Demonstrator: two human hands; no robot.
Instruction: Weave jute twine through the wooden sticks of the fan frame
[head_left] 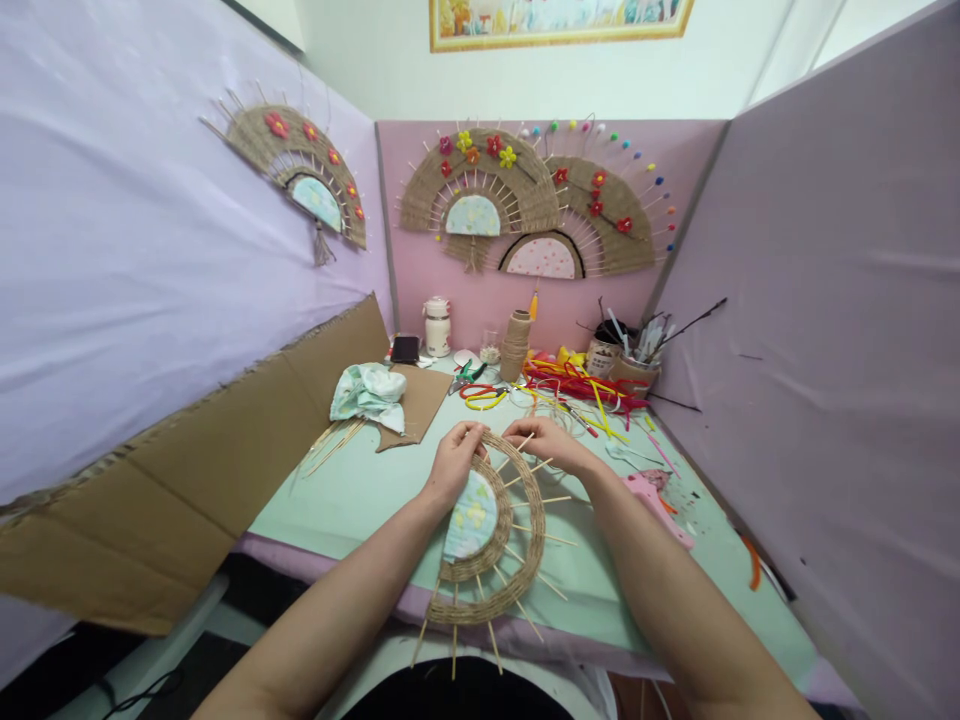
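Observation:
A half-round woven fan [534,520] of jute twine on thin wooden sticks is tilted on end over the table's front edge. Pale blue floral cloth [472,518] covers its inner half-disc. My left hand [454,462] grips the fan's upper end, fingers closed around the straight edge. At the outer woven band, my right hand [553,442] is closed in a pinch on the twine, close to the uppermost sticks. Its fingertips are partly hidden, and a loose strand shows below that hand. Bare stick ends poke out around the curved rim.
Pliers [486,398], a twine spool [516,345] and red and yellow craft stems [581,385] lie behind my hands. Crumpled cloth [367,395] rests on cardboard at left. A pink glue gun [660,510] lies right. Finished fans [480,180] hang on the partitions; a white bottle [437,326] stands behind.

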